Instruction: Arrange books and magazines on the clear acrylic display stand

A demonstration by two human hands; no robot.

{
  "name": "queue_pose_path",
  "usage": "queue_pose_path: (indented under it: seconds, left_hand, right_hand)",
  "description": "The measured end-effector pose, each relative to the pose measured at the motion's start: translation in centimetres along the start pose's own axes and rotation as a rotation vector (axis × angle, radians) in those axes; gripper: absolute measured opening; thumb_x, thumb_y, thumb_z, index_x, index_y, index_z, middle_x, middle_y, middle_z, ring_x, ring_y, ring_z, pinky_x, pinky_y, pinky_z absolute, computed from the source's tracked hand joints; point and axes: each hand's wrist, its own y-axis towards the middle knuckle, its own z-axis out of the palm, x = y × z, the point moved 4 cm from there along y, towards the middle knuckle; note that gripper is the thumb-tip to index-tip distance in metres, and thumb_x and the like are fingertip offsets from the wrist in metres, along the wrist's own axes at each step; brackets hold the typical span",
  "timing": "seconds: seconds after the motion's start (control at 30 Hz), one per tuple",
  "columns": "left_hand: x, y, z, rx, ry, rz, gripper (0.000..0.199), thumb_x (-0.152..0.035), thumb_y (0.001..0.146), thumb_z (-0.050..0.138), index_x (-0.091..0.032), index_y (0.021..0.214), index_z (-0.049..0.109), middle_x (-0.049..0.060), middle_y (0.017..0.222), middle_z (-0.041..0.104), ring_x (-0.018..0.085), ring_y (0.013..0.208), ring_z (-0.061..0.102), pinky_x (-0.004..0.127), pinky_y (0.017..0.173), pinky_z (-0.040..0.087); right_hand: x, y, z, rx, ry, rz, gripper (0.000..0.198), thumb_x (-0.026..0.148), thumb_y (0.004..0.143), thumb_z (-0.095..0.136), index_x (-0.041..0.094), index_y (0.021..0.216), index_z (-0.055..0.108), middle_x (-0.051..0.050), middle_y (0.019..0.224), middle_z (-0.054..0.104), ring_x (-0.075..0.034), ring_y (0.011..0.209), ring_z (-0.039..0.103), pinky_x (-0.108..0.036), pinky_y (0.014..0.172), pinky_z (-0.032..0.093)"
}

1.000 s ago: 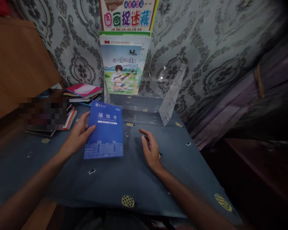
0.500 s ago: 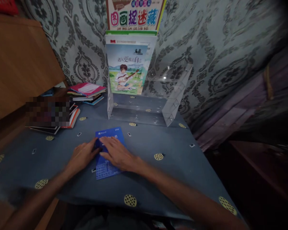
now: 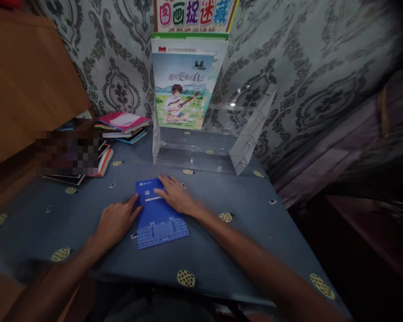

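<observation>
A blue booklet (image 3: pixel 159 226) with white lettering lies closed and flat on the patterned tablecloth in front of me. My left hand (image 3: pixel 117 220) rests at its left edge, thumb and forefinger apart and touching the side. Across the upper right of the cover lies my right hand (image 3: pixel 176 194), its fingers stretched out and hiding part of the title. Neither hand lifts the booklet. Behind it stands a clear acrylic book rack (image 3: pixel 201 159), which holds a book with a guitar player on its cover (image 3: pixel 184 96) and a taller book with colourful lettering (image 3: pixel 193 15) behind that.
A stack of books with a pink one on top (image 3: pixel 124 120) lies left of the rack. Nearer to me is another pile of books (image 3: pixel 104 162), partly blurred out. A wooden cabinet (image 3: pixel 18 80) borders the left side, and a patterned curtain (image 3: pixel 121 67) hangs behind the table.
My right hand has slid to the right across the cover, away from my left hand, uncovering more of the booklet. The left hand stays at the left edge. The view has shifted slightly.
</observation>
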Motion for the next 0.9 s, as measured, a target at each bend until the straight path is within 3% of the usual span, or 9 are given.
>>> queue_pose_path:
  seconds: [0.13, 0.2, 0.4, 0.67, 0.8, 0.9]
  left_hand:
    - [-1.0, 1.4, -0.6, -0.207, 0.003, 0.173, 0.037, -0.035, 0.101, 0.046, -0.017, 0.128, 0.064, 0.016, 0.121, 0.066, 0.032, 0.11, 0.063, 0.044, 0.09, 0.052]
    - [-2.0, 2.8, -0.5, -0.273, -0.037, 0.284, 0.038, -0.032, 0.1, 0.05, -0.018, 0.132, 0.063, 0.017, 0.132, 0.06, 0.033, 0.121, 0.055, 0.048, 0.097, 0.048]
    - [-5.9, 5.8, 0.6, -0.283, -0.101, 0.522, 0.045, -0.039, 0.102, 0.043, -0.022, 0.143, 0.054, 0.017, 0.143, 0.05, 0.033, 0.132, 0.045, 0.055, 0.109, 0.038]
    - [-8.2, -0.8, 2.8, -0.141, -0.202, 0.971, 0.051, -0.05, 0.104, 0.034, -0.036, 0.153, 0.037, 0.006, 0.161, 0.038, 0.027, 0.153, 0.022, 0.056, 0.123, 0.013]
    - [-8.4, -2.9, 2.5, -0.082, -0.259, 1.031, 0.051, -0.048, 0.103, 0.04, -0.04, 0.153, 0.035, 0.001, 0.163, 0.035, 0.024, 0.154, 0.02, 0.054, 0.125, 0.01]
    - [-7.9, -3.1, 1.9, -0.023, -0.381, 1.03, 0.046, -0.042, 0.104, 0.041, -0.039, 0.15, 0.041, 0.0, 0.16, 0.04, 0.022, 0.152, 0.027, 0.05, 0.126, 0.015]
  right_hand:
    - [-2.9, -0.4, -1.8, -0.013, 0.205, -0.007, 0.057, 0.05, 0.107, 0.024, 0.018, 0.148, 0.045, -0.012, 0.147, 0.056, -0.023, 0.139, 0.049, -0.052, 0.124, 0.023]
    - [-3.4, -0.4, -2.4, -0.044, 0.302, -0.023, 0.056, 0.054, 0.106, 0.024, 0.023, 0.148, 0.047, -0.008, 0.145, 0.058, -0.022, 0.138, 0.049, -0.05, 0.123, 0.027]
    - [-3.3, -0.5, -2.7, -0.059, 0.36, -0.051, 0.055, 0.052, 0.106, 0.026, 0.021, 0.146, 0.048, -0.009, 0.145, 0.058, -0.022, 0.138, 0.049, -0.05, 0.121, 0.03]
    - [-3.4, -0.5, -2.5, -0.058, 0.282, -0.071, 0.052, 0.048, 0.107, 0.027, 0.02, 0.144, 0.049, -0.009, 0.144, 0.059, -0.021, 0.136, 0.051, -0.048, 0.121, 0.03]
    - [-3.3, -0.4, -2.1, -0.035, 0.205, -0.071, 0.052, 0.048, 0.107, 0.025, 0.021, 0.145, 0.048, -0.009, 0.146, 0.058, -0.021, 0.137, 0.05, -0.05, 0.122, 0.025]
    - [-3.1, -0.5, -1.7, -0.03, 0.124, -0.073, 0.049, 0.045, 0.108, 0.027, 0.02, 0.144, 0.049, -0.009, 0.146, 0.058, -0.021, 0.137, 0.051, -0.05, 0.123, 0.023]
